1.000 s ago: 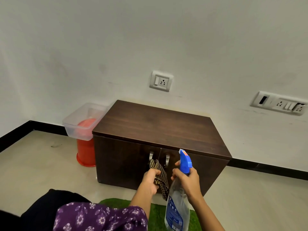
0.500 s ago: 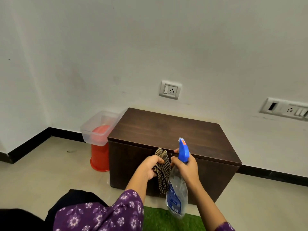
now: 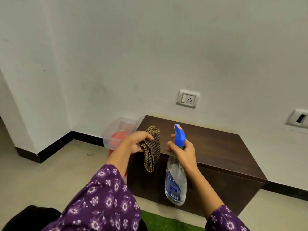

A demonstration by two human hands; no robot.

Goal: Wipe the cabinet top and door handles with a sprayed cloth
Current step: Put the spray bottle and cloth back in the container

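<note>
Both hands above cabinet [image 3: 216,147] front edge, bare top toward 2 o'clock; left hand [image 3: 135,144] clutches checked cloth [image 3: 152,152], right hand [image 3: 185,153] wraps spray bottle [image 3: 175,180] neck.

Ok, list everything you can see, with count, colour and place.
cabinet: one, dark brown, against the wall.
cloth: one, black-and-tan check, over the cabinet's left end.
spray bottle: one, clear with blue head, before the cabinet front.
tub: one, clear plastic, left of the cabinet.
container: one, red, under the tub.
socket: one, white, wall above the cabinet.
switch plate: one, white, wall at right edge.
mat: one, green, floor at bottom edge.
left hand: one, grips the cloth.
right hand: one, grips the spray bottle.
</note>
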